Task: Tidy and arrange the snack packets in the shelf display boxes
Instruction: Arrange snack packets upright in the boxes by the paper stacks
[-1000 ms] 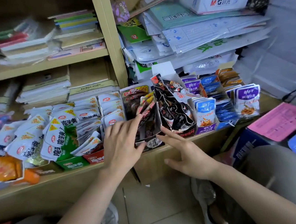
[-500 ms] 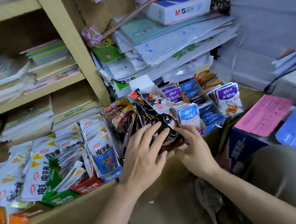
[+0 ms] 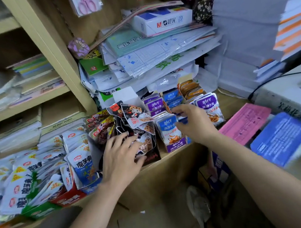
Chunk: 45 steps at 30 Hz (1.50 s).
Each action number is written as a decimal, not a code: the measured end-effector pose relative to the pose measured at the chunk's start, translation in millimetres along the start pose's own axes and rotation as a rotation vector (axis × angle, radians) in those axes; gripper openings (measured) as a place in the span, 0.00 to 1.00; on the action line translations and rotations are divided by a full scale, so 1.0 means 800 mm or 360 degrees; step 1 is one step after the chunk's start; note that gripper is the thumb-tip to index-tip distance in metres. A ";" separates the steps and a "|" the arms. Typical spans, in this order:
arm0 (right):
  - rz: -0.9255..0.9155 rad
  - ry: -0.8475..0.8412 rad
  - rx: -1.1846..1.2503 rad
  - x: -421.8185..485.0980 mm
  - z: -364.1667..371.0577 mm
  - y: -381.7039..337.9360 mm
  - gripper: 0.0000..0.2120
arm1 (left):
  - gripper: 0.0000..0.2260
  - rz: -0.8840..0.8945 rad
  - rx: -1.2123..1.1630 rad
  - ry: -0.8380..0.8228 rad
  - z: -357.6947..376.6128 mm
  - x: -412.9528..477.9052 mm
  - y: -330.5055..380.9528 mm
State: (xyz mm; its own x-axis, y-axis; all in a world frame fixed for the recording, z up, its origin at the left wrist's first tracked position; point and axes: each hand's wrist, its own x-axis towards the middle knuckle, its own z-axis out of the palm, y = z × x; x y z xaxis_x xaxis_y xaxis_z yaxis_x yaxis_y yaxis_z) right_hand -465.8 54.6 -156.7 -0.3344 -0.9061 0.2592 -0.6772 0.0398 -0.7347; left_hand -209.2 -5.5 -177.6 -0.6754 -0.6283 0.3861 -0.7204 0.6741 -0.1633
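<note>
Half a second back both hands met at the front of the black snack packets; since then the right hand (image 3: 193,123) has left them and reached to the right, into the blue and purple fish-snack packets (image 3: 169,128), while the left hand (image 3: 121,155) has stayed on the black packets (image 3: 138,126). The view has also swung up and to the right, bringing more of the paper stack (image 3: 158,53) on the shelf into sight.

The left hand lies flat with its fingers (image 3: 125,137) spread wide, pressing against the front of the black packets, which stand crumpled in their display box (image 3: 153,155) at the edge of the wooden shelf (image 3: 171,164). It grasps nothing; the palm only rests on them.

The right hand hovers over the blue row just beside the purple box (image 3: 175,145), fingers loosely curled; the fingertips seem to touch a blue packet (image 3: 180,117), though blur hides whether they pinch it.

To the left, white and green konjac packets (image 3: 23,184) lie heaped in their boxes.
</note>
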 end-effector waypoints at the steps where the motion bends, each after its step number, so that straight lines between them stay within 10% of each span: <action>1: -0.0060 -0.0074 -0.0081 0.010 -0.003 0.005 0.26 | 0.18 -0.0034 -0.0031 0.0010 -0.004 -0.002 0.008; 6: -0.0174 -0.0418 -0.0285 0.032 -0.001 0.026 0.33 | 0.14 0.0096 -0.0218 0.0264 -0.028 0.009 0.048; 15: -0.0036 -0.0503 0.0053 0.018 0.002 0.032 0.27 | 0.32 0.0122 -0.0168 -0.0554 -0.041 0.106 0.051; 23: 0.0004 -0.0425 -0.0044 0.009 -0.008 0.021 0.20 | 0.36 -0.0131 -0.0143 -0.0431 -0.007 0.083 0.015; 39: -0.0039 -0.0356 -0.0339 -0.017 -0.018 0.003 0.18 | 0.14 0.0131 -0.0793 -0.0024 -0.023 0.090 0.022; 45: -0.0119 -0.0336 -0.0201 -0.022 -0.019 0.036 0.10 | 0.12 0.0180 -0.0776 -0.0491 -0.029 0.126 0.034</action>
State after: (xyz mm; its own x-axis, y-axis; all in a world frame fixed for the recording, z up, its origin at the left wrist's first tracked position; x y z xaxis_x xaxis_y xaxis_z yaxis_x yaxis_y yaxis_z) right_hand -489.6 77.9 -172.9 -0.1451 -0.9758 0.1636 -0.7760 0.0096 -0.6306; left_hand -293.5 -41.7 -122.3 -0.8110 -0.5770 0.0965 -0.5350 0.7982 0.2767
